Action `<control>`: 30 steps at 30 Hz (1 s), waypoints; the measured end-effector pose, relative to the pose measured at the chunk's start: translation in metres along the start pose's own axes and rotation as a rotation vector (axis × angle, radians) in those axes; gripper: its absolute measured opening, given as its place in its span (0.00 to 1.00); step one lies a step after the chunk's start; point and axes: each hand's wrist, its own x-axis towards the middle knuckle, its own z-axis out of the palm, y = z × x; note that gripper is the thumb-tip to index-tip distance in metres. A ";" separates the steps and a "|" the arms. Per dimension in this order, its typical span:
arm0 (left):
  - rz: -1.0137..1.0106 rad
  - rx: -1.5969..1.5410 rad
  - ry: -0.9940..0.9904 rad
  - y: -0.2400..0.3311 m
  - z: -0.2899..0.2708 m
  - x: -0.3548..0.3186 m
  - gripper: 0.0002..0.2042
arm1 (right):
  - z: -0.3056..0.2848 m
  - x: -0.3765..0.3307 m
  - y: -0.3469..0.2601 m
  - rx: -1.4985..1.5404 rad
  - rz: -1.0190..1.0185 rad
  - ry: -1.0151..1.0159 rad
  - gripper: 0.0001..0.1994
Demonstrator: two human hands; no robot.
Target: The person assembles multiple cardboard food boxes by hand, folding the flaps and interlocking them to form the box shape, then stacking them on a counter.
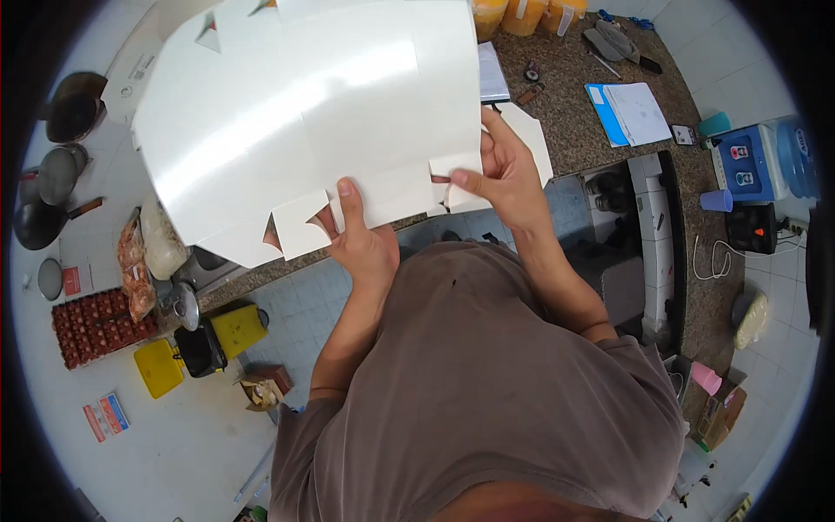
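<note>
A large, glossy white cardboard sheet [322, 113] with cut flaps and slots fills the upper middle of the view. My left hand [361, 239] grips its near edge beside a notched flap, thumb on top and fingers underneath, mostly hidden. My right hand [509, 178] is closed on the sheet's right corner, where the thumb presses by a small slot and the fingers curl behind a folded flap. Another white cardboard part [531, 143] with angled corners shows behind my right hand; whether it joins the sheet I cannot tell.
A granite counter [565, 130] carries a blue folder with papers [628, 115] and orange-filled containers [522, 16]. At the right stands a blue water dispenser [748, 165]. Pans [56, 174] hang left, above a stack of egg trays [96, 326] and a yellow-lidded bin [200, 348].
</note>
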 end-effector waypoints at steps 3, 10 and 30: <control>-0.044 0.011 -0.018 0.000 -0.006 0.000 0.27 | -0.006 0.001 -0.002 -0.072 -0.001 0.020 0.34; -0.202 0.122 -0.071 -0.024 -0.049 -0.029 0.25 | -0.035 0.033 -0.020 0.193 0.118 0.387 0.23; -0.235 0.388 -0.998 -0.002 -0.160 0.017 0.45 | -0.040 -0.016 -0.009 0.306 0.120 0.242 0.30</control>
